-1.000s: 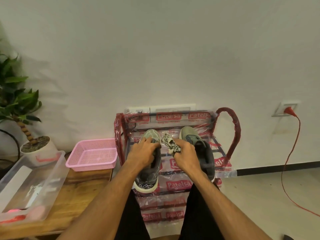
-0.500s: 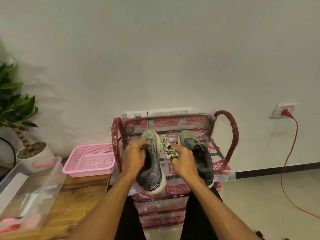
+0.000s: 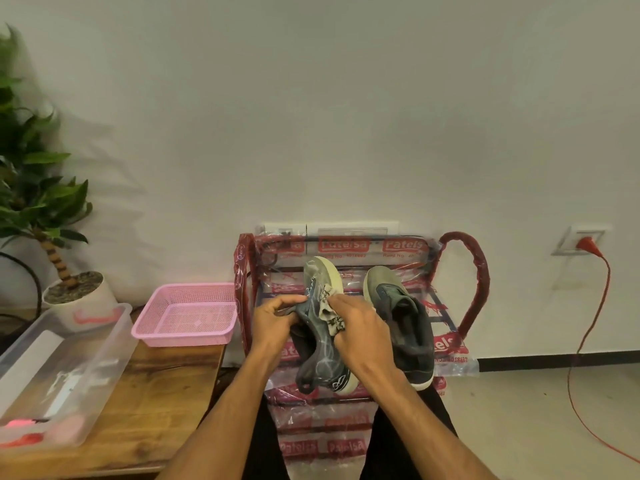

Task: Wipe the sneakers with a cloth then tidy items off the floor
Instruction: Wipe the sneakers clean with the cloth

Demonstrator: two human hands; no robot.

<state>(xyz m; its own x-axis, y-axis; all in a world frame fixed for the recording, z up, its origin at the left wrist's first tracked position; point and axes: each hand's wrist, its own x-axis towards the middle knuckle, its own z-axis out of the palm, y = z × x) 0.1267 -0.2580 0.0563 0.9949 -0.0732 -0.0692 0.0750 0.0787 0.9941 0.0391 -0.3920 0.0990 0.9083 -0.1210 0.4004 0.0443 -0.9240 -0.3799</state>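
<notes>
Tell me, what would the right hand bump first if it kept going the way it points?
Probably the left sneaker. The right hand points up and left, holding a cloth that seems to touch that sneaker, which the left hand grips. Depth is unclear.

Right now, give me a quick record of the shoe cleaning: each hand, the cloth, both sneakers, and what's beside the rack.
left hand: grips the held sneaker at its collar
right hand: presses the cloth against that sneaker's side
held sneaker: tilted on its side, toe toward the wall
other sneaker: upright on the rack
beside rack: pink basket on the wooden table, to the left
</notes>
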